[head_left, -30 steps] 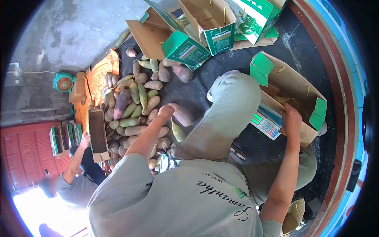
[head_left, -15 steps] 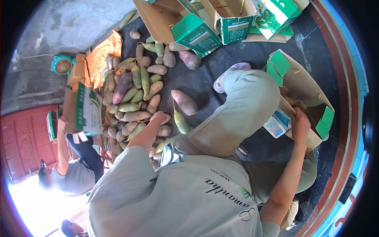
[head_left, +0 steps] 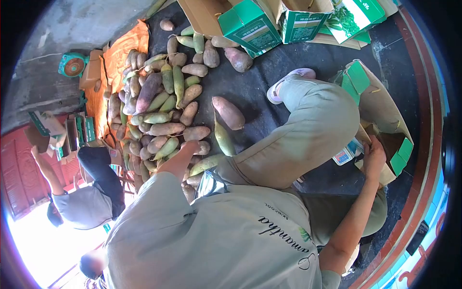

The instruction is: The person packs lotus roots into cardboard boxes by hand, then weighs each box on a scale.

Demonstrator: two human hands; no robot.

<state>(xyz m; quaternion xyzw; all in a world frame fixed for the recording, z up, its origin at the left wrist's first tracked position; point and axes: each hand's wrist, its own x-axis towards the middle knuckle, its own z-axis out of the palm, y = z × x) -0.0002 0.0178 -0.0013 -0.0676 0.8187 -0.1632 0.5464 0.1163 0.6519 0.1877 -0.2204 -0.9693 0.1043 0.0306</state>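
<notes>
My left hand (head_left: 186, 153) is at the right edge of a pile of radishes, its fingers closed over the near end of a brownish-pink radish (head_left: 204, 148); the fingertips are partly hidden. The pile mixes green radishes (head_left: 178, 83) and reddish-purple ones such as a large radish (head_left: 149, 91). Beside the pile lie a pink radish (head_left: 230, 113) and a slim green one (head_left: 223, 138). On the other side, my right hand (head_left: 374, 159) grips the near edge of an open cardboard box (head_left: 385, 106) with green flaps. A small scale (head_left: 343, 156) sits partly under that box, beside my knee.
Open green-and-brown cartons (head_left: 252, 29) stand at the top, next to a flattened printed carton (head_left: 353, 19). An orange sheet (head_left: 130, 41) lies under the pile. A turquoise fan (head_left: 73, 64) is at the wall. Another person (head_left: 86, 207) at left handles a carton (head_left: 50, 127).
My left hand has shifted slightly, uncovering one radish and now touching the one beside it. My right hand stays on the box. The other person's carton has moved away towards the left.
</notes>
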